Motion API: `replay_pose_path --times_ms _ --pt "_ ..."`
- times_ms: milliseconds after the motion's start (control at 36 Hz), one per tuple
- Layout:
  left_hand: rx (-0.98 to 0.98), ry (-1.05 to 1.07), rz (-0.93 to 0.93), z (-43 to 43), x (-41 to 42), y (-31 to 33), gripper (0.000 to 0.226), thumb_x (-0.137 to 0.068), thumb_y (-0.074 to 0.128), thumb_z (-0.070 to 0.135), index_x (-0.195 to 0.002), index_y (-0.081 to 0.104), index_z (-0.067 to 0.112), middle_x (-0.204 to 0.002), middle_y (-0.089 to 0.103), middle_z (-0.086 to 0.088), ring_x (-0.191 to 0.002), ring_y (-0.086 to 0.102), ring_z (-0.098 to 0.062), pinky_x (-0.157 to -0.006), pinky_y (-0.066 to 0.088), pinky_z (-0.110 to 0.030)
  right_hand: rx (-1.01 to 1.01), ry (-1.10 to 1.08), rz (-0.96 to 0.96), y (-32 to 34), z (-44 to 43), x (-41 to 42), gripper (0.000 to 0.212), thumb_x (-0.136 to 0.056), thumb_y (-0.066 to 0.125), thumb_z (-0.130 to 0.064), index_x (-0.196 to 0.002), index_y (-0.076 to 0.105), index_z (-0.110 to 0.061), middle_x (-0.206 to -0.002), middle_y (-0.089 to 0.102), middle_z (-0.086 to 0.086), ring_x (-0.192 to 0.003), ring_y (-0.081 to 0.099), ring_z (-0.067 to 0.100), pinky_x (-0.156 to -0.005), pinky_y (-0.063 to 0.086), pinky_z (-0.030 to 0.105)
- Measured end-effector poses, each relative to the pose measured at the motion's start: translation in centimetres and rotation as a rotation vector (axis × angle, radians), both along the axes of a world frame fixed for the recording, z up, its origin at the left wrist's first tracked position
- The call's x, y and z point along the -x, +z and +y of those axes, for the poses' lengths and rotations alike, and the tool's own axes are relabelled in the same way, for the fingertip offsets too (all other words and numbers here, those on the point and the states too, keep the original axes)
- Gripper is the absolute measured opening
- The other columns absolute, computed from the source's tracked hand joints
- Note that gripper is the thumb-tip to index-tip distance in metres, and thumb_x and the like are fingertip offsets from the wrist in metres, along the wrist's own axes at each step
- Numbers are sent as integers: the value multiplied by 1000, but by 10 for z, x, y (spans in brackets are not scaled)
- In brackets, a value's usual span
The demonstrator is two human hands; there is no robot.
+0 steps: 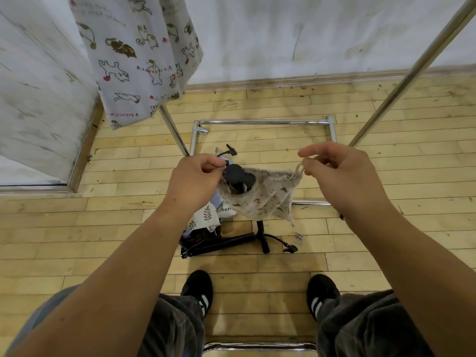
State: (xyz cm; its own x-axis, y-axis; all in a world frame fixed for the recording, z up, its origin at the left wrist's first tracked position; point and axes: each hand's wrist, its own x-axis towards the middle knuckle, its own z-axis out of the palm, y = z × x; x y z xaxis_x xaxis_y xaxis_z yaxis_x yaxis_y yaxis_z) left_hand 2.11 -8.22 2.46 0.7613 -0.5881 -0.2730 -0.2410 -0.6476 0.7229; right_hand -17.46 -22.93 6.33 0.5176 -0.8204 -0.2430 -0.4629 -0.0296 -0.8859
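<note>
Cloth (265, 199): beige, speckled weave, frayed; above rack base (260, 122).
L hand (198, 176): pinches cloth's L corner.
R hand (342, 171): pinches its cord loop (298, 169).

Beige speckled cloth (268, 197); white cat-print curtain (139, 55); yellow wood floor (360, 240).

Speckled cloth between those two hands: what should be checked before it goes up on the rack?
1. The left hand pinches the left end of the speckled cloth: ok.
2. The right hand pinches its right corner: ok.
3. Cloth spread flat: not ok, it sags in folds.
4. Dark object at the left end, clip or not: cannot tell.
5. Free rail to hang on: ok, it is bare at the right.
6. Cloth clear of the pile of cloths on the floor: ok.
</note>
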Motion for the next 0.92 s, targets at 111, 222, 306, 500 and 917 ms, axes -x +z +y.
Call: replay_pose_path --times_ms 111,222,306,500,917 --pt "53 124 248 -6 0 5 21 -99 59 16 -101 77 26 -75 64 7 -50 52 -2 -62 47 -21 -21 -23 -29 2 1 -2 21 -98 63 -17 -97 75 -34 -84 74 -2 -69 60 17 -48 43 10" --pt "68 87 452 -8 2 8 15 -94 70 28 -107 76 31 -93 59 2 -74 52 -15 -68 49 -30 -57 -38 -55 3 1 -3 17 -100 62 -20 -102 73 -32 -81 73 -4 -59 53 3 -56 46 11" --pt "51 -81 476 -6 5 9 26 -89 75 45 -114 72 42 -103 59 6 -86 56 -14 -77 51 -32 -60 -19 -53 2 2 -4 15 -100 62 -22 -103 71 -34 -82 74 -3 -79 69 10 -80 58 30" --pt "-3 -200 400 -6 15 5 38 -84 82 43 -117 63 45 -94 50 1 -74 51 -12 -65 44 -22 -36 88 -90 11 11 -8 19 -100 62 -19 -97 71 -36 -88 70 8 -92 66 32 -87 58 53" --pt "-151 -118 308 -13 21 -9 55 -81 79 57 -127 58 34 -113 60 4 -89 60 -6 -64 42 -23 -70 265 -128 19 17 -11 25 -99 59 -10 -96 71 -31 -72 53 -4 -77 63 30 -78 57 43"
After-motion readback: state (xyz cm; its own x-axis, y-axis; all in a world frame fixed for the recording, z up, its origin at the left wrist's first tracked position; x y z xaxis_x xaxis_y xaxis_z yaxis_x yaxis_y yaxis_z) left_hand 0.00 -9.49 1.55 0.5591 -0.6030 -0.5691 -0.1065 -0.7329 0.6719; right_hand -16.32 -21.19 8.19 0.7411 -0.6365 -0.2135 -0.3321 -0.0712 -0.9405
